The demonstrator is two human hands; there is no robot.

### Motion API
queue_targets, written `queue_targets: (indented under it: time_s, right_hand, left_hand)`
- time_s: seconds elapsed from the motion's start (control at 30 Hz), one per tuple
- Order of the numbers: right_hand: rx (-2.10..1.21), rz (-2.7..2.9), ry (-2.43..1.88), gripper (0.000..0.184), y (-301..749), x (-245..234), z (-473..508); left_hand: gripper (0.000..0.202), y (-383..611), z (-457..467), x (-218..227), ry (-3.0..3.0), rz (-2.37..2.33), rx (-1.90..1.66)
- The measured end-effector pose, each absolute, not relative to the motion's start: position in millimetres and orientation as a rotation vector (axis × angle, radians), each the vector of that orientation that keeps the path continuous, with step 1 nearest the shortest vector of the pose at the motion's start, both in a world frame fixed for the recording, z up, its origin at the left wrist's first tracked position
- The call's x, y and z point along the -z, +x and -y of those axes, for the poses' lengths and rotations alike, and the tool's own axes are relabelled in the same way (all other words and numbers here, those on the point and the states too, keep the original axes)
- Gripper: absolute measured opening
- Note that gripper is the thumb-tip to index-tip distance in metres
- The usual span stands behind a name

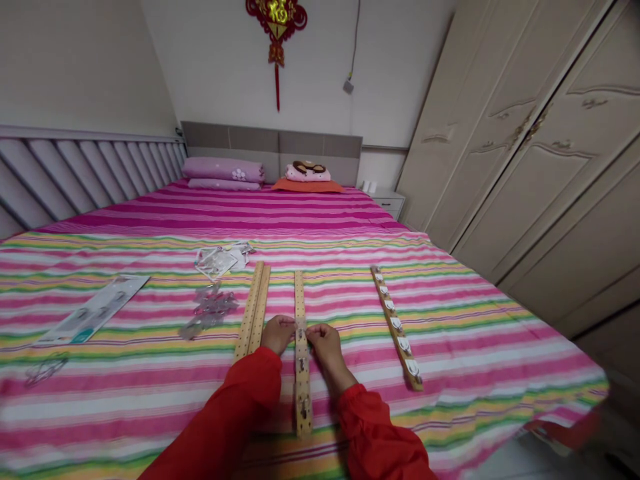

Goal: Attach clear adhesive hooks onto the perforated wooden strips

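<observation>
A narrow wooden strip with rows of holes (299, 293) lies lengthwise on the striped cloth between my hands. Along its nearer half sit small clear hooks with metal parts (303, 408). My left hand (279, 334) pinches at the strip's left edge, and my right hand (325, 341) pinches at its right edge. Their fingertips meet a small clear hook (301, 331) on the strip, partly covered by the fingers. Beside my left hand lie two more holed strips (253, 307) side by side. To the right, another strip (387, 313) carries several white hooks in a row.
A pile of loose clear hooks (213, 305) lies left of the strips, with plastic packets (224, 259) behind it. Farther left are a long flat package (97, 312) and thin metal rings (46, 368). Folded bedding (223, 171) rests by the headboard; a wardrobe (540, 147) stands right.
</observation>
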State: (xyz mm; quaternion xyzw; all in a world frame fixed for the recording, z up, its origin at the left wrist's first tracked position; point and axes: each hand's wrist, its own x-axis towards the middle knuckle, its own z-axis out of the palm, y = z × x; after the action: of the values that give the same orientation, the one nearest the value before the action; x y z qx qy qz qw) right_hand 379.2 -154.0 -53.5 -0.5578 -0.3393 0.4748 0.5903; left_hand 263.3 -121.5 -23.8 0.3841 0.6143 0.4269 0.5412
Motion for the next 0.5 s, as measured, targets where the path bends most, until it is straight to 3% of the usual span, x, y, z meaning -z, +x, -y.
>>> queue_targets:
  time_s: [0.5]
  right_hand:
    - [-1.171,0.756,-1.291,0.017,379.4,62.3,151.3]
  left_hand:
    - [0.021,262.9,117.7,28.1,0.871,-1.544,-0.953]
